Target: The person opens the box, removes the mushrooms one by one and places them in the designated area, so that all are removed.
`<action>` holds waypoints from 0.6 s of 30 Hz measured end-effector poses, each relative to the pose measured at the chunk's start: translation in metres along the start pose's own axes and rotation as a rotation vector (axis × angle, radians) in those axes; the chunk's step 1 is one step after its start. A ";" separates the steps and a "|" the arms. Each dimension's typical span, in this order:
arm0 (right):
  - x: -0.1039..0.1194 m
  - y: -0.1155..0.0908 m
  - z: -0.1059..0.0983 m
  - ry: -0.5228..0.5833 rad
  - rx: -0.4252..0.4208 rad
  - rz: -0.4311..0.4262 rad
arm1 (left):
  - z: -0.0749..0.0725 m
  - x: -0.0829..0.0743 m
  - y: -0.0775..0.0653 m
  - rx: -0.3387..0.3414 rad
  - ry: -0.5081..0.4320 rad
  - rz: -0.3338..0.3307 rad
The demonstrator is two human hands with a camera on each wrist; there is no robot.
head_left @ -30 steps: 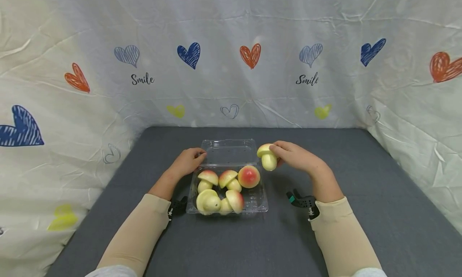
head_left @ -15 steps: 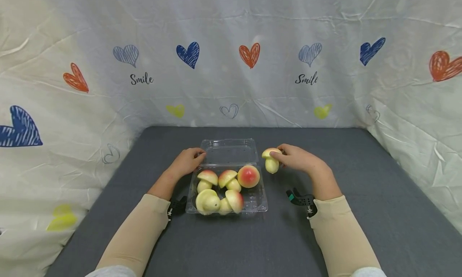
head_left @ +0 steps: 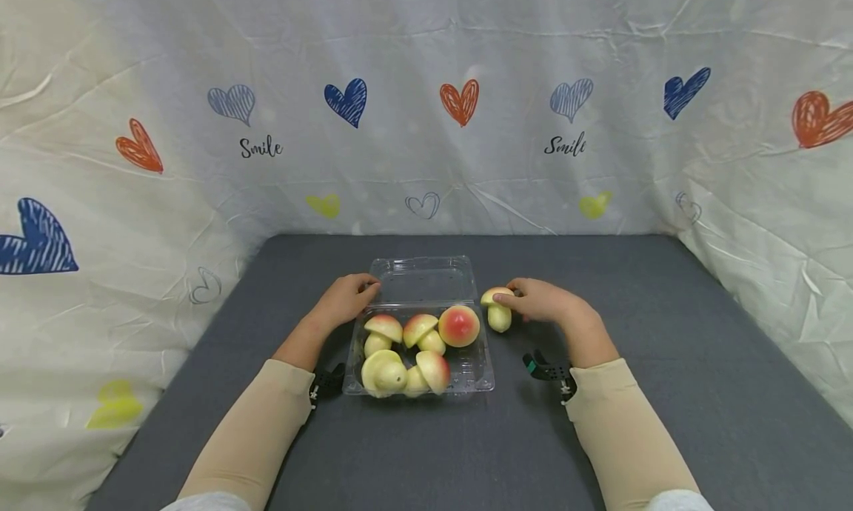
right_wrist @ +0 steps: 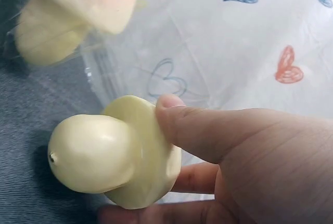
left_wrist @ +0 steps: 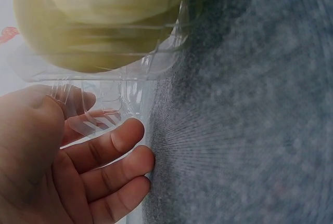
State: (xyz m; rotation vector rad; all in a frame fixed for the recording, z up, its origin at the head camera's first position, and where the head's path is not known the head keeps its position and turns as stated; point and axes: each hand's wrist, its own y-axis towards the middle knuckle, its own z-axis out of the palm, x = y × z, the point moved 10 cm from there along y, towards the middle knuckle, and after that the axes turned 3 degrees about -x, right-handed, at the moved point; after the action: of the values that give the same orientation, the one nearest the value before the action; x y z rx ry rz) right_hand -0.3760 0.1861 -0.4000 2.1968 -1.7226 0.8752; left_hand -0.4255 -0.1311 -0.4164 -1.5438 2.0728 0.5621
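A toy mushroom [head_left: 499, 318] with a pale stem and a yellow-and-red cap is in my right hand [head_left: 549, 301], just right of the clear plastic container [head_left: 472, 370]. In the right wrist view, thumb and fingers pinch the mushroom's cap [right_wrist: 143, 151], its stem pointing away from the palm and close over the table. My left hand [head_left: 341, 299] is at the container's back left corner, where the lid joins. Thumb and index finger pinch the clear plastic [left_wrist: 91, 122] there; the other fingers are bent loosely. Several mushrooms lie in the container, one with its red cap [head_left: 460, 326] facing up.
The container's lid [head_left: 423, 280] lies folded back behind it. A dark grey cloth [head_left: 426, 452] covers the table. A white curtain [head_left: 400, 44] printed with hearts stands along the back and sides. A black strap [head_left: 546, 366] hangs at the right wrist.
My right hand has lowered toward the table with the mushroom, drifting a little right and then back left. The left hand and container have stayed put.
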 end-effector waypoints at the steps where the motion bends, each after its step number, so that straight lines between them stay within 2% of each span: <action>1: 0.000 0.001 0.001 -0.005 0.001 0.003 | 0.000 0.000 0.000 -0.001 0.002 0.001; 9: -0.001 0.005 0.003 -0.025 -0.024 -0.016 | 0.000 0.000 0.001 -0.003 0.012 -0.002; 18: 0.003 0.003 -0.004 -0.059 -0.070 0.000 | 0.001 0.001 0.001 -0.006 0.009 -0.011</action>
State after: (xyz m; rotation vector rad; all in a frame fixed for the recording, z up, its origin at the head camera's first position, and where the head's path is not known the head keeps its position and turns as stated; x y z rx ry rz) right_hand -0.3792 0.1850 -0.3958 2.1980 -1.7516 0.7462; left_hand -0.4267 -0.1309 -0.4172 -1.5630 2.0696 0.5582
